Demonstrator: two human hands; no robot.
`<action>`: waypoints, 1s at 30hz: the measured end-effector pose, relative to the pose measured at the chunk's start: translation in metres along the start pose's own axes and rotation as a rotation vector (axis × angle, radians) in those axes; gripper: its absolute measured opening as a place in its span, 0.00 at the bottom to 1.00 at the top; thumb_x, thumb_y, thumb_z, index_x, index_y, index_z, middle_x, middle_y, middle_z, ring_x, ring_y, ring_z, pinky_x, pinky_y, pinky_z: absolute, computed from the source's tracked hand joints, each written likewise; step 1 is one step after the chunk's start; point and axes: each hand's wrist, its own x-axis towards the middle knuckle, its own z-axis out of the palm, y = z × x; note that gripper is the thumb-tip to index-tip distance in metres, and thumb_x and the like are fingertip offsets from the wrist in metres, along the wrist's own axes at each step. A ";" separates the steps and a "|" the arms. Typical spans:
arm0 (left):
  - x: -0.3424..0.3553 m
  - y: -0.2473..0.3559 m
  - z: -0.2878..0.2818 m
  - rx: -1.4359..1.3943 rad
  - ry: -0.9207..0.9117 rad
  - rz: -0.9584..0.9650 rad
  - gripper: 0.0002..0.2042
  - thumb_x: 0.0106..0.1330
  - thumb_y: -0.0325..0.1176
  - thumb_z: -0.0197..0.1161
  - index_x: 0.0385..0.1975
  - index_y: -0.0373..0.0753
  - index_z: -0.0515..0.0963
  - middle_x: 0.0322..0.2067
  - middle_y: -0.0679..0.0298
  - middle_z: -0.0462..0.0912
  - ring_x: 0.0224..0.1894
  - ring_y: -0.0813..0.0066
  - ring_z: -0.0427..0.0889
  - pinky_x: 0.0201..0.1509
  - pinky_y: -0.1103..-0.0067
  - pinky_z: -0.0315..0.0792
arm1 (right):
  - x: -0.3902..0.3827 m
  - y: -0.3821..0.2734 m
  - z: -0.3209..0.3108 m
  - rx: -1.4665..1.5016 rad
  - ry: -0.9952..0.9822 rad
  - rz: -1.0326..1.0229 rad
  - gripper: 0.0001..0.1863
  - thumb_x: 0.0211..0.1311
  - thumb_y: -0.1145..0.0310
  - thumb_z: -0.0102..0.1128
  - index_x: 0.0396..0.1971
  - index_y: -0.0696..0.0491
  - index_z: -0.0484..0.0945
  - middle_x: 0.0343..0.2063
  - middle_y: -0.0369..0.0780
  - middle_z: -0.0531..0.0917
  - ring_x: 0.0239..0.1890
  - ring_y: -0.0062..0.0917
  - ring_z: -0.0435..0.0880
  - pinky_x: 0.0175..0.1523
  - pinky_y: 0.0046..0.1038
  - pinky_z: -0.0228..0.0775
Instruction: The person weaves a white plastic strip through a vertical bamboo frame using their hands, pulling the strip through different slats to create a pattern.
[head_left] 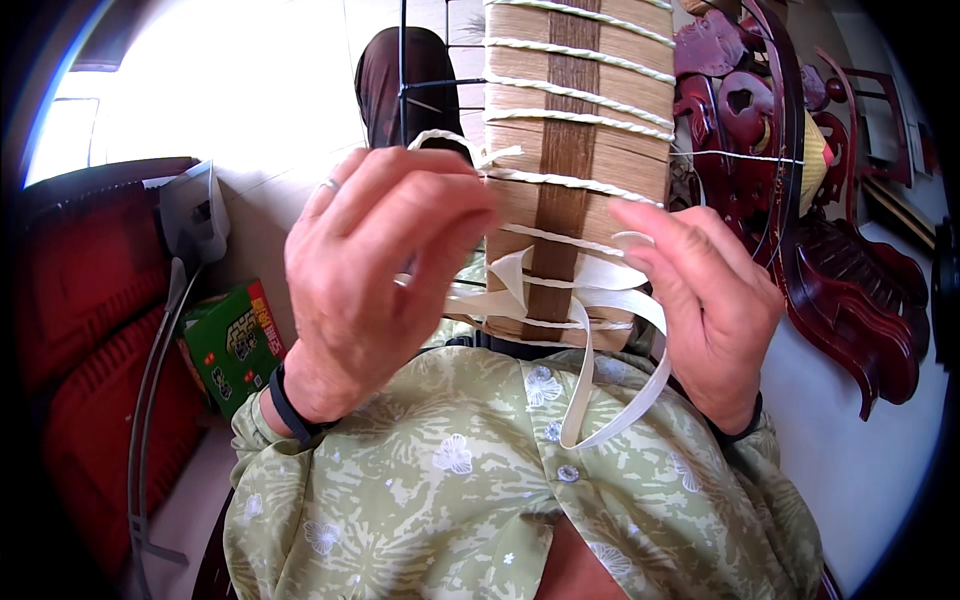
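In front of my chest stands a long light-brown slatted or fibre panel (515, 110) with a dark brown band (567, 130) down its middle. Twisted cream cords (620, 187) cross it in several rows. At its left edge, my left hand (375, 265) is closed with fingers curled together; what they grip is hidden. A short cord end pokes out beside those fingers. On the other side, my right hand (710, 300) pinches the tip of a flat cream ribbon (615, 298) between thumb and finger. The ribbon loops down over my shirt.
Black wire bars (404, 60) rise left of the panel. Carved dark-red wooden furniture (840, 310) stands at right, with a thin white string (740, 155) stretched toward it. At left are a green box (232, 345), a grey metal stand (150, 430) and red seating (100, 290).
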 end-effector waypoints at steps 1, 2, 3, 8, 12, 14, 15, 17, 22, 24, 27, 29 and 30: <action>0.004 0.003 0.001 0.016 -0.005 0.072 0.09 0.58 0.18 0.70 0.37 0.35 0.85 0.36 0.59 0.86 0.35 0.66 0.83 0.39 0.75 0.77 | 0.001 -0.002 0.003 0.002 0.006 0.037 0.14 0.56 0.80 0.73 0.43 0.55 0.84 0.28 0.40 0.84 0.29 0.25 0.88 0.31 0.23 0.76; 0.008 0.004 0.005 -0.017 -0.029 0.101 0.10 0.56 0.20 0.70 0.38 0.36 0.86 0.36 0.59 0.85 0.37 0.62 0.83 0.40 0.72 0.76 | 0.000 -0.004 0.006 0.042 0.028 0.149 0.13 0.56 0.79 0.73 0.41 0.55 0.84 0.27 0.39 0.84 0.29 0.24 0.88 0.30 0.23 0.76; 0.014 0.006 0.005 0.056 -0.086 0.129 0.11 0.56 0.24 0.70 0.40 0.41 0.87 0.37 0.62 0.82 0.36 0.64 0.80 0.40 0.71 0.73 | -0.001 -0.004 0.008 0.076 0.046 0.260 0.11 0.55 0.79 0.73 0.39 0.55 0.83 0.26 0.39 0.84 0.28 0.24 0.88 0.30 0.22 0.76; 0.042 -0.007 0.010 0.126 -0.269 0.323 0.13 0.53 0.30 0.67 0.40 0.50 0.86 0.34 0.68 0.72 0.36 0.68 0.74 0.44 0.72 0.66 | -0.002 0.006 0.010 0.020 0.060 0.121 0.09 0.55 0.79 0.73 0.35 0.56 0.81 0.25 0.39 0.82 0.22 0.28 0.82 0.27 0.27 0.71; 0.049 -0.012 0.016 0.134 -0.303 0.402 0.12 0.51 0.32 0.67 0.37 0.49 0.84 0.32 0.69 0.70 0.37 0.69 0.74 0.45 0.72 0.66 | -0.002 0.005 0.007 0.075 0.030 0.126 0.07 0.58 0.81 0.68 0.35 0.55 0.81 0.27 0.40 0.81 0.24 0.32 0.81 0.28 0.29 0.71; 0.054 -0.009 0.017 0.124 -0.317 0.434 0.11 0.50 0.32 0.67 0.35 0.48 0.82 0.32 0.69 0.70 0.37 0.68 0.74 0.45 0.71 0.67 | -0.002 0.004 0.005 0.074 0.015 0.129 0.07 0.58 0.82 0.67 0.35 0.55 0.80 0.27 0.41 0.81 0.25 0.35 0.81 0.29 0.31 0.71; 0.056 -0.010 0.018 0.116 -0.316 0.454 0.11 0.49 0.32 0.67 0.34 0.48 0.81 0.31 0.69 0.69 0.37 0.68 0.74 0.44 0.71 0.67 | -0.001 0.004 0.005 0.067 0.012 0.117 0.07 0.58 0.82 0.66 0.34 0.55 0.80 0.28 0.41 0.81 0.25 0.36 0.81 0.29 0.32 0.71; 0.059 -0.011 0.020 0.098 -0.298 0.478 0.10 0.48 0.31 0.67 0.32 0.48 0.80 0.31 0.68 0.69 0.37 0.67 0.74 0.43 0.71 0.66 | 0.003 0.003 0.008 0.028 0.024 0.081 0.07 0.58 0.82 0.66 0.34 0.55 0.78 0.28 0.42 0.81 0.26 0.39 0.82 0.29 0.34 0.71; 0.059 -0.019 0.027 0.063 -0.240 0.514 0.09 0.48 0.30 0.66 0.30 0.47 0.78 0.29 0.68 0.69 0.35 0.66 0.75 0.42 0.72 0.66 | 0.010 -0.002 0.006 -0.098 -0.024 0.017 0.08 0.57 0.81 0.65 0.32 0.55 0.75 0.27 0.43 0.80 0.28 0.42 0.82 0.30 0.37 0.72; 0.059 -0.021 0.029 0.042 -0.214 0.517 0.09 0.48 0.30 0.66 0.29 0.47 0.78 0.29 0.69 0.70 0.34 0.66 0.75 0.42 0.72 0.66 | 0.014 -0.002 0.004 -0.149 -0.040 -0.043 0.08 0.56 0.82 0.65 0.31 0.56 0.75 0.27 0.43 0.79 0.27 0.41 0.82 0.29 0.36 0.72; 0.060 -0.020 0.028 0.027 -0.194 0.494 0.09 0.47 0.29 0.67 0.29 0.48 0.79 0.30 0.69 0.72 0.35 0.66 0.76 0.43 0.71 0.67 | 0.020 -0.004 0.011 -0.147 -0.016 -0.089 0.08 0.53 0.85 0.65 0.31 0.59 0.79 0.26 0.42 0.79 0.22 0.33 0.80 0.28 0.31 0.68; 0.057 -0.020 0.027 0.047 -0.172 0.467 0.09 0.46 0.29 0.67 0.29 0.48 0.80 0.31 0.69 0.73 0.35 0.66 0.76 0.45 0.71 0.68 | 0.026 -0.006 0.017 -0.224 -0.012 -0.120 0.07 0.53 0.85 0.65 0.30 0.58 0.79 0.26 0.43 0.80 0.23 0.36 0.80 0.28 0.32 0.68; 0.055 -0.021 0.027 0.068 -0.155 0.459 0.09 0.46 0.29 0.68 0.30 0.48 0.81 0.31 0.69 0.73 0.36 0.65 0.76 0.46 0.71 0.68 | 0.027 -0.006 0.019 -0.262 -0.007 -0.133 0.07 0.53 0.85 0.65 0.30 0.58 0.79 0.26 0.43 0.81 0.24 0.38 0.80 0.29 0.33 0.69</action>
